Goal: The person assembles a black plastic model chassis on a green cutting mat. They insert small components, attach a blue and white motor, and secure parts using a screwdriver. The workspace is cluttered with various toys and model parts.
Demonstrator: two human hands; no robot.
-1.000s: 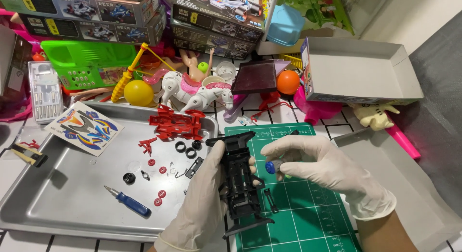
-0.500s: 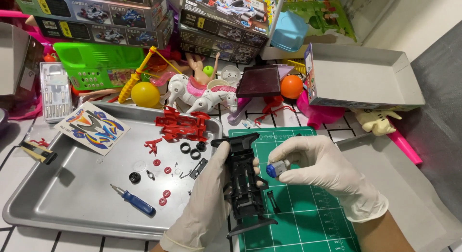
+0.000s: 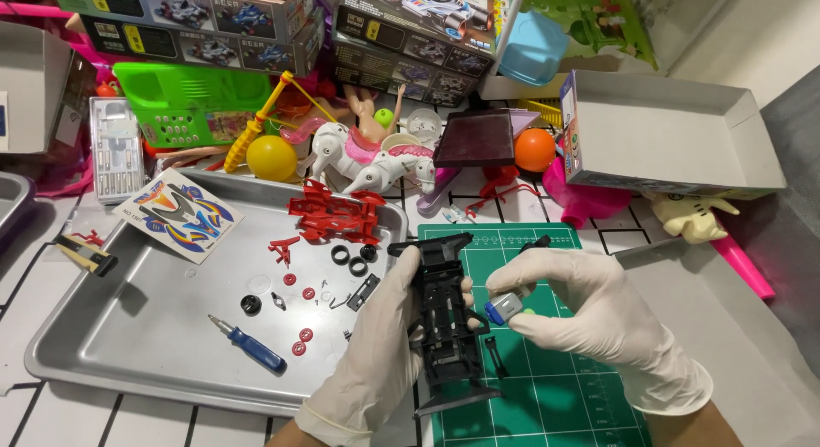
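Both hands wear white gloves. My left hand point(image 3: 376, 353) grips a black toy car chassis point(image 3: 444, 327), held lengthwise over the left edge of a green cutting mat point(image 3: 555, 396). My right hand point(image 3: 598, 315) pinches a small silver motor with a blue end cap point(image 3: 503, 307) just to the right of the chassis, close to its middle. A metal tray point(image 3: 128, 344) lies to the left. On it are a red car body frame point(image 3: 337, 215), black tyres point(image 3: 350, 259), small red wheels and parts point(image 3: 301, 303), and a blue-handled screwdriver point(image 3: 249, 344).
A sticker sheet point(image 3: 178, 212) overlaps the tray's far left corner. Toys crowd the back: a white horse point(image 3: 367, 161), a yellow ball point(image 3: 272, 157), an orange ball point(image 3: 535, 149), a green basket point(image 3: 192, 101), model kit boxes point(image 3: 410, 37). An open cardboard box point(image 3: 666, 135) sits back right.
My right hand has turned the small motor and brought it closer to the chassis. The left hand keeps its hold; the view has shifted slightly.
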